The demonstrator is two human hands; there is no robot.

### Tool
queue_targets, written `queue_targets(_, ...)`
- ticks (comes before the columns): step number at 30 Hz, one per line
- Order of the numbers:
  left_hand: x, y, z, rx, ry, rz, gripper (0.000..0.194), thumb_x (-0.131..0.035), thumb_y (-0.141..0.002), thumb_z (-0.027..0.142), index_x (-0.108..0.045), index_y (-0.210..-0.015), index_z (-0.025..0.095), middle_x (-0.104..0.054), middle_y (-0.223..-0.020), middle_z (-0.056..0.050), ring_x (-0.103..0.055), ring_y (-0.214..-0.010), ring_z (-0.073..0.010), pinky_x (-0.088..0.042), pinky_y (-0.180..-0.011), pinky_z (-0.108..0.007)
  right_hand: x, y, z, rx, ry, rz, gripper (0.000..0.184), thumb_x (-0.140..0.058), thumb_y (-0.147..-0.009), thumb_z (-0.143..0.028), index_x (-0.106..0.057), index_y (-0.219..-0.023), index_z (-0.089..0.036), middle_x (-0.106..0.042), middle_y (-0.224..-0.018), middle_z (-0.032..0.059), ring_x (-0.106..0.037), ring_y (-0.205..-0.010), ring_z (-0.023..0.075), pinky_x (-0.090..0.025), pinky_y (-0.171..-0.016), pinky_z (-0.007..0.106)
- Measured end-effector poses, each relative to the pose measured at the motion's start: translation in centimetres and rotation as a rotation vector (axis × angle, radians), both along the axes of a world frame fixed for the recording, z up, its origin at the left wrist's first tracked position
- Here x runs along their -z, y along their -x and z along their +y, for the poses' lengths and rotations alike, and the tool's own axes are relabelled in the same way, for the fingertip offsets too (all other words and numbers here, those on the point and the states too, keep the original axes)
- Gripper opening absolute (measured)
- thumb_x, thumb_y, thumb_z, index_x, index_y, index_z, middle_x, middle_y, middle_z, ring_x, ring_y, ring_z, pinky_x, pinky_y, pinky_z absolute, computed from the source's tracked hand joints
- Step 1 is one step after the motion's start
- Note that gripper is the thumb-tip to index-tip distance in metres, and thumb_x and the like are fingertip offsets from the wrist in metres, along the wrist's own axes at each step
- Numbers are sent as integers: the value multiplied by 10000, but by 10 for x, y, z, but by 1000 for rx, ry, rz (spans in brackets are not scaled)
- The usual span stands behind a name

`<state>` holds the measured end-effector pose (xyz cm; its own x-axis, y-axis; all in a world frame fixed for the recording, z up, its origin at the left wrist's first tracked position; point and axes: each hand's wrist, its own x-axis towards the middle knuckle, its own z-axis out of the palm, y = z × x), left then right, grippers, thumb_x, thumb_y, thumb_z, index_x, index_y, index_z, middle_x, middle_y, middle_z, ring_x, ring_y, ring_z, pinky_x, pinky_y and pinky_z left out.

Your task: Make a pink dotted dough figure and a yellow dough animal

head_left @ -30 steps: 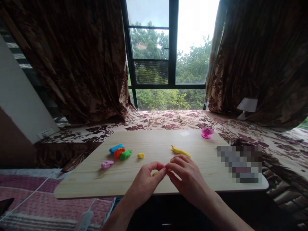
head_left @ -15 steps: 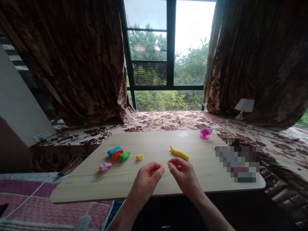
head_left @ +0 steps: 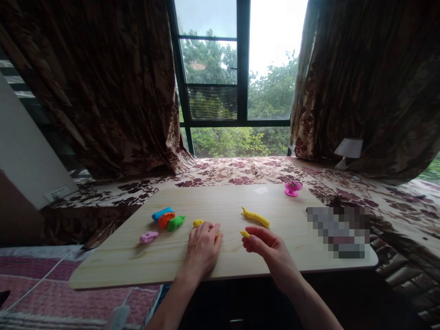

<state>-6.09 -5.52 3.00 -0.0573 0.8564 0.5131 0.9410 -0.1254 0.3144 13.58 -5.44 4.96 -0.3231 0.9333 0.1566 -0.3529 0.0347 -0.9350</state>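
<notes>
A socket (head_left: 57, 192) sits in the white wall at far left, and a white cable (head_left: 30, 289) runs over the pink bedding below it. On the bench (head_left: 120, 268), the leftmost thing is a pink clay piece (head_left: 148, 237). Behind it lie a blue piece (head_left: 162, 212), an orange piece (head_left: 165, 220) and a green piece (head_left: 175, 222), touching one another in a row. Just right of them is a small yellow lump (head_left: 197, 223), with the left hand (head_left: 202, 247) right beside it. That hand lies palm down on the bench, its fingers (head_left: 206, 228) stretched out and close together; a sliver of yellow shows at its right edge, but whether it presses anything I cannot tell. The right hand (head_left: 270, 250) hovers near it, thumb and forefinger pinched on a yellow bit (head_left: 244, 233) of clay. Behind that hand a yellow roll (head_left: 256, 217) lies on the bench, apart from both hands. A pink toy (head_left: 293, 188) stands near the far right corner. A white lamp (head_left: 348, 151) sits further right, by the curtain (head_left: 371, 87).
</notes>
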Motion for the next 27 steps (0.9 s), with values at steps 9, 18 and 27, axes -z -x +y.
queue_targets(9, -20, -33, -44, 147, -294, -207, 312, -503, -844, 202, -579, -1142, 252, -562, -1045, -48, -509, -1022, -195, -407, -927, -377, -2, 6, -10, -15, 56, 80, 273, -652, -793, -331, -668, -977, -129, -701, -838, 97, -633, -769, 167, -489, -746, 314)
queue_targets(18, -28, -45, -49, 262, -389, -286, 343, -590, -774, 110, -635, -1067, 281, -588, -922, -16, -521, -961, -191, -382, -946, -421, -10, 12, -17, -48, -1, 70, 222, -623, -820, -309, -691, -925, -125, -700, -825, 82, -584, -726, 133, -470, -723, 285)
queue_targets(27, -23, -51, -50, 202, -293, -539, 164, -620, -773, 202, -676, -918, 254, -626, -914, -7, -555, -932, -177, -442, -860, -324, -8, 14, -16, 79, -98, -41, 196, -654, -784, -326, -705, -890, -169, -687, -838, 46, -578, -749, 140, -478, -699, 264)
